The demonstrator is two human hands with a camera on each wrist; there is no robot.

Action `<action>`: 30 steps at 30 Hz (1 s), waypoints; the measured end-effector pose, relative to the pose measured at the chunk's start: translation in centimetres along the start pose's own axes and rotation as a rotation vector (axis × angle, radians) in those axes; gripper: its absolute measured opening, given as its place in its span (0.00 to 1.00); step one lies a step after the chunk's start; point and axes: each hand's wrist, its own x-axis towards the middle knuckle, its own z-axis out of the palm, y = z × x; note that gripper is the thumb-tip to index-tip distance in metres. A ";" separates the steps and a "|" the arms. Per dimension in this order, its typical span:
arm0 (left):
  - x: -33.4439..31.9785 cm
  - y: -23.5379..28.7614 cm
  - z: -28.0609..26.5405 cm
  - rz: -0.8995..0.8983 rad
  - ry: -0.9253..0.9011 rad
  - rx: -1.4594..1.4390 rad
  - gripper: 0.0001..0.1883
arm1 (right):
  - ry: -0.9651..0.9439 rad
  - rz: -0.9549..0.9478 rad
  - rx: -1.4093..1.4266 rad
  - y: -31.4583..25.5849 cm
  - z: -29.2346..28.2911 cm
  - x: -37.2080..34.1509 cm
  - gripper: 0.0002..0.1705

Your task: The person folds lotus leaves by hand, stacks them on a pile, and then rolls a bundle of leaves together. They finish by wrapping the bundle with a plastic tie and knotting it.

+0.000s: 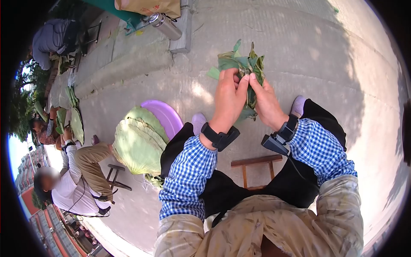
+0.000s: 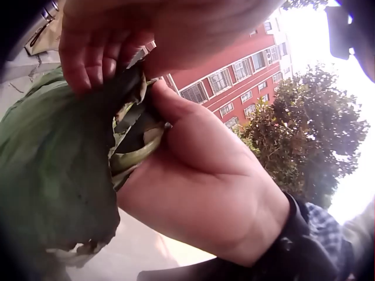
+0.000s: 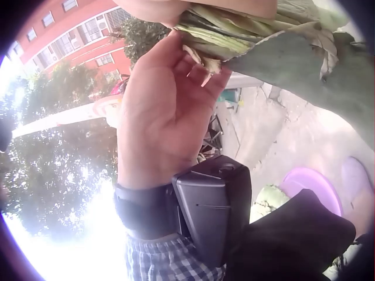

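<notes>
A bundle of folded green leaves (image 1: pixel 252 64), with browned, ragged edges, is held up in front of the body. The left hand (image 1: pixel 229 100) grips its left side with curled fingers, and the right hand (image 1: pixel 269 103) pinches the right side; both thumbs meet near the middle. In the left wrist view a broad leaf (image 2: pixel 55 164) hangs from the bundle beside the right hand (image 2: pixel 205 175). Pale green stalks (image 3: pixel 222 35) lie packed together between the hands in the right wrist view, with the left hand (image 3: pixel 164 111) at their end. Some fingertips are hidden by leaves.
Large round leaves (image 1: pixel 139 143) lie stacked over a purple basin (image 1: pixel 165 113) at left. A wooden stool (image 1: pixel 257 162) is between the legs. A metal flask (image 1: pixel 166 26) stands near a paper bag (image 1: pixel 150 6). Several people are at the left, one in a white shirt (image 1: pixel 75 195).
</notes>
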 end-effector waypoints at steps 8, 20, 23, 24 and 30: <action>-0.3 -1.1 0.7 0.109 0.017 0.049 0.18 | -0.080 0.025 0.078 -0.7 -0.3 -0.3 0.23; -1.4 -1.0 0.6 0.279 -0.127 0.446 0.20 | -0.020 0.094 0.067 -0.4 -0.7 0.5 0.19; -1.8 -1.6 0.6 0.269 -0.159 0.303 0.30 | 0.164 0.074 0.151 -0.1 -1.4 1.0 0.12; -2.0 -1.8 0.5 0.276 -0.169 0.309 0.30 | 0.168 0.069 0.163 -0.2 -1.6 1.3 0.12; -2.2 -3.7 -1.9 -0.017 -0.276 0.085 0.29 | 0.319 0.004 0.103 -1.0 -2.4 2.0 0.14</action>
